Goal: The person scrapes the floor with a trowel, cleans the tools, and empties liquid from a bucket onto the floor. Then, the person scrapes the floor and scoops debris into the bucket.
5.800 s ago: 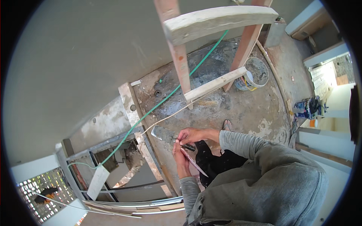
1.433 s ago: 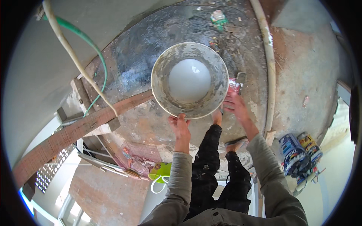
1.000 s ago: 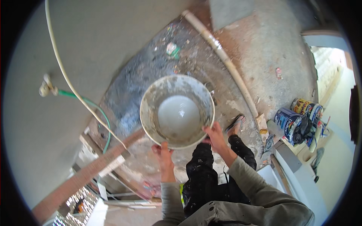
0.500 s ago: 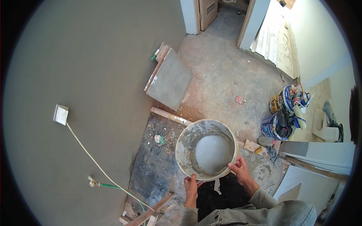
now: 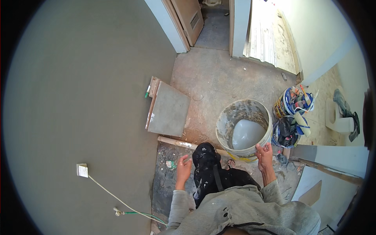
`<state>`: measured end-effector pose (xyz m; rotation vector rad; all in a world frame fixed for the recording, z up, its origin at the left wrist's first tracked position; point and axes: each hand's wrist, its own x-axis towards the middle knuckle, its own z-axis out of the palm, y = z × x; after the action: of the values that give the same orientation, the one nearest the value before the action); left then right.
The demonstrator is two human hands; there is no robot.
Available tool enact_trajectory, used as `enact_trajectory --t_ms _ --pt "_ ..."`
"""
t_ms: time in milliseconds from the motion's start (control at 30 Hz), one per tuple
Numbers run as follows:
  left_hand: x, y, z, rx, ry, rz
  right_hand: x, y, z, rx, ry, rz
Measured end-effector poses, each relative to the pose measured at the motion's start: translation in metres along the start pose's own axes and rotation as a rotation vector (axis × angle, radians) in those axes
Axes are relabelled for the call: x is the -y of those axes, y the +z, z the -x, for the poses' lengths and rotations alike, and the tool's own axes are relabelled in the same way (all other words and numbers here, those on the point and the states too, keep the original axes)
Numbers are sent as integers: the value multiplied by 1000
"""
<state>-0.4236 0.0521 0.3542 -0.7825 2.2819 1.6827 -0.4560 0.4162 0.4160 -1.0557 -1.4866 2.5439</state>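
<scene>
A large pale bucket [image 5: 224, 135], its inner wall smeared with grey, holds a pool of milky grey-white liquid [image 5: 246, 135]. The bucket leans, and the liquid lies toward its near side. On the near right of its rim, my right hand [image 5: 266, 158] has its fingers closed. My left hand [image 5: 183, 172] is off the bucket, in the air left of my raised knee [image 5: 206, 154]; its fingers are apart and nothing is in them.
A stack of boards [image 5: 168, 109] lies by the grey wall [image 5: 78, 78]. Two tool-filled paint buckets [image 5: 282, 105] stand at the right. A pipe [image 5: 178, 142] crosses the floor. From a wall box [image 5: 82, 170] runs a pale cable [image 5: 117, 197], near a tap [image 5: 118, 212].
The bucket has moved away to the right and tilts. My left hand has let go of its rim and drawn back left; my right hand keeps its hold. A knee has come into view.
</scene>
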Motion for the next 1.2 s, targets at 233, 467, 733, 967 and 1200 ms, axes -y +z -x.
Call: enact_trajectory --t_ms 233,467,733,967,1200 --pt "254 -151 -20 177 -587 -640 19 11 -60 -297 -19 -25" --pt "144 -157 -175 -62 -1121 -6 60 60 -123 -534 -84 -117" --pt "-170 -38 -593 120 -355 -243 74 151 -210 -635 -184 -214" --pt "-367 171 -749 547 237 -253 65 238 -325 -694 -108 -314" --pt "-316 321 -812 973 158 -667 54 366 -493 -639 66 -310"
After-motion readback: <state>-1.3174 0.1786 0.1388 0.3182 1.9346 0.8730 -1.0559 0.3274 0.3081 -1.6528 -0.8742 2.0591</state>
